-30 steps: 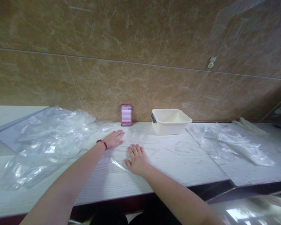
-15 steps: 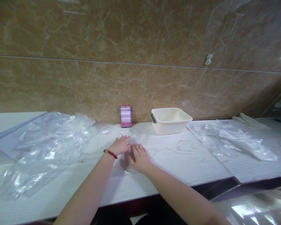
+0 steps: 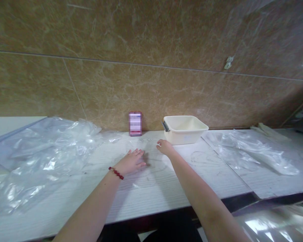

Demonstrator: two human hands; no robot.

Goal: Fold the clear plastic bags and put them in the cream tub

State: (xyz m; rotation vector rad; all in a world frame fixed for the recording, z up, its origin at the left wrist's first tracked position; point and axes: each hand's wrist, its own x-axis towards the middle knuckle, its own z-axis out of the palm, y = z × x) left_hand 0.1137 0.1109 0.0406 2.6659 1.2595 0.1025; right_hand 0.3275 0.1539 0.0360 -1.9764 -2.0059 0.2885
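A thin clear plastic sheet [image 3: 151, 160] lies flat on the white wood-grain table [image 3: 166, 188], hard to make out against it. My left hand [image 3: 131, 161] rests flat on the sheet's near part with fingers stretched out; a red bead bracelet [image 3: 115, 172] is on that wrist. My right hand [image 3: 165, 147] reaches further back, fingers curled in a pinch at the sheet's far edge, just in front of the cream plastic basin [image 3: 184, 129].
A small pink-red box [image 3: 135, 123] stands against the brown marble wall [image 3: 151, 67]. A big heap of crumpled clear plastic [image 3: 47, 151] covers the table's left. More clear plastic [image 3: 249, 154] lies at the right. The table's front edge [image 3: 237, 200] is dark.
My right hand has left the spot beside my left hand and moved forward toward the basin, its fingers closing. My left hand slid slightly right and stays flat.
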